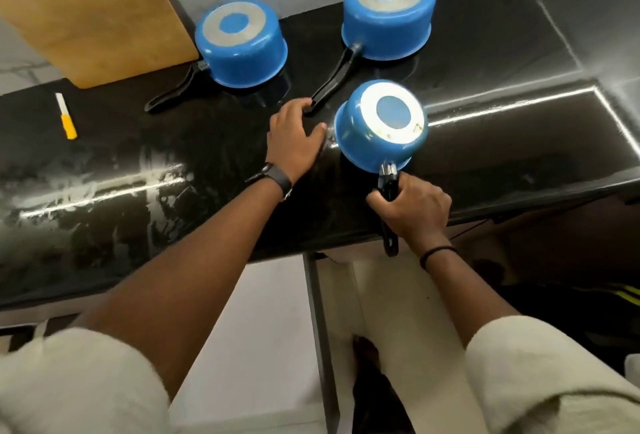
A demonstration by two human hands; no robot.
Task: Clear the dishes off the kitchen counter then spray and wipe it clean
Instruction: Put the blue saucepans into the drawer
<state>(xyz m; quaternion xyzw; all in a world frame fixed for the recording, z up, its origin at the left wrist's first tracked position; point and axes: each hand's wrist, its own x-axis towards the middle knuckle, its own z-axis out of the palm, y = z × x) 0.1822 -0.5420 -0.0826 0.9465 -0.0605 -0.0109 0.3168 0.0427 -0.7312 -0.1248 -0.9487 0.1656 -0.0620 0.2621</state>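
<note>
Three blue saucepans with black handles stand upside down on the black stone counter (173,163). My right hand (414,212) grips the handle of the nearest small saucepan (381,127), which is tilted and lifted off its rim near the counter's front edge. My left hand (296,137) reaches over the counter with its fingers curling at the handle tip of the far right saucepan (389,14); whether they hold it is unclear. The third saucepan (240,44) sits to the left, untouched.
A wooden cutting board (93,14) leans at the back left. A small knife with a yellow handle (66,117) lies on the counter's left part. White smears mark the counter's front left. A steel sink area (571,11) lies at the right.
</note>
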